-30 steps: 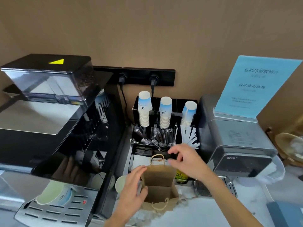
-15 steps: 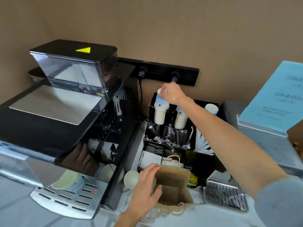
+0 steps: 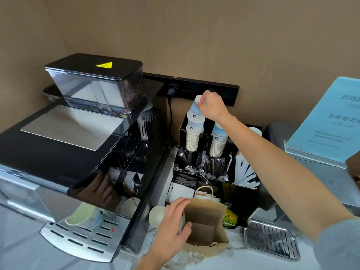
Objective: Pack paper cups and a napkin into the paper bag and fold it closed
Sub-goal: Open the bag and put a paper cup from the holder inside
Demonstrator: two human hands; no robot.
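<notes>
A brown paper bag (image 3: 204, 221) stands open on the counter, its twine handles up. My left hand (image 3: 171, 223) grips the bag's left wall, thumb inside the mouth. My right hand (image 3: 211, 107) pinches the base of an upside-down blue and white paper cup (image 3: 195, 114), lifted and tilted above the left stack of cups (image 3: 192, 137). A second stack (image 3: 218, 141) stands beside it under my forearm, and a third (image 3: 256, 131) peeks out behind the arm. White napkins (image 3: 181, 191) lie in the black organizer just behind the bag.
A black coffee machine (image 3: 78, 137) fills the left, with a cup (image 3: 83, 215) on its drip tray. A lone white cup (image 3: 156, 216) sits left of the bag. The black organizer (image 3: 243, 193) holds wrapped stirrers and white sachets. A steel drip tray (image 3: 270, 240) and a blue sign (image 3: 327, 121) stand on the right.
My right hand went from the bag's handle up to the left cup stack and has lifted the top cup off it. My left hand has stayed on the bag.
</notes>
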